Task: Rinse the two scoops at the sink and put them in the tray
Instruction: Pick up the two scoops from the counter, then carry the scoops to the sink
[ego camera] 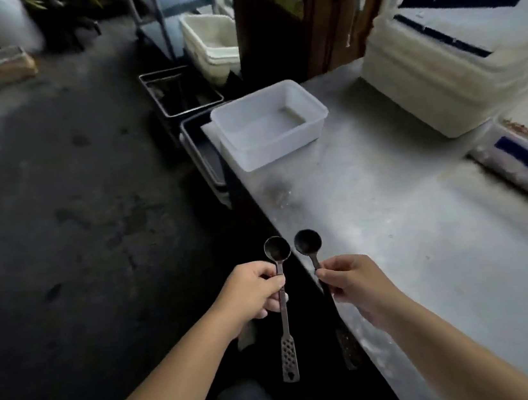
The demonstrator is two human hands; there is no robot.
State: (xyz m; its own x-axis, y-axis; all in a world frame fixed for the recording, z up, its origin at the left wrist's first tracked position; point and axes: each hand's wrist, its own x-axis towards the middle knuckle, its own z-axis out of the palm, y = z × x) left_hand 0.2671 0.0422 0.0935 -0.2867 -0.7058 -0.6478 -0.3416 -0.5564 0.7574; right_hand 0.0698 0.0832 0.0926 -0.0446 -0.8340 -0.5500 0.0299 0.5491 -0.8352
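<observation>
A: What is held in each hand?

B: One dark metal scoop is gripped in each. The left scoop (282, 301) is pinched on the upper part of its handle by the curled fingers of the left hand (254, 293). The right scoop (311, 254) is pinched just below its bowl by the fingertips of the right hand (351, 284).

A: Which way are they pointed?

B: Both long axes are run nearly straight away from the person, with the round bowls at the far end and turned up toward the camera. The left scoop's flat perforated handle end is seen hanging on the near side of its hand. Most of the right scoop's handle is hidden under the hand, and only a dim perforated end can be made out nearer the body.

A: Where are they placed relative to the steel counter (409, 214)?

B: Both are held in the air at its near left edge. The right bowl is seen over that edge; the left bowl is just off it, over the dark gap beside it. The two bowls lie side by side, close but apart.

A: And the white plastic tray (271, 125)?

B: It is set on the counter's far left corner, well beyond the scoops, open side up. Stacked cream tubs (461, 73) are seen at the counter's far right.
</observation>
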